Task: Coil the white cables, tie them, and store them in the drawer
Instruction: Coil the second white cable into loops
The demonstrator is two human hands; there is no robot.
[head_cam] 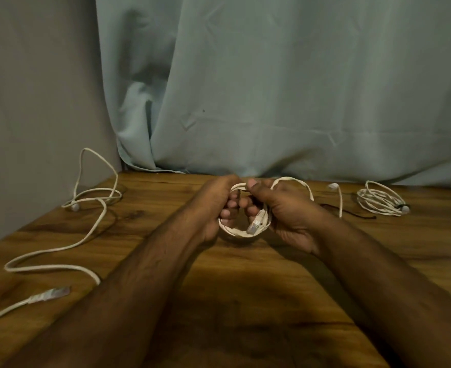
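Loose white cable (59,266), seemingly tight held coil (241,231)

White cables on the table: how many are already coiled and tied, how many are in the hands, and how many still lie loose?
Coiled and tied: 1, the tied coil at far right.
In the hands: 1, the held coil, gripped by left hand and right hand.
Loose: 1, the loose cable at left.
Total: 3

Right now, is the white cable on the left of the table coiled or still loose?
Loose. The left cable snakes uncoiled across the table, one plug lying free at its near end, with no tie visible on it; both hands hold a different coil.
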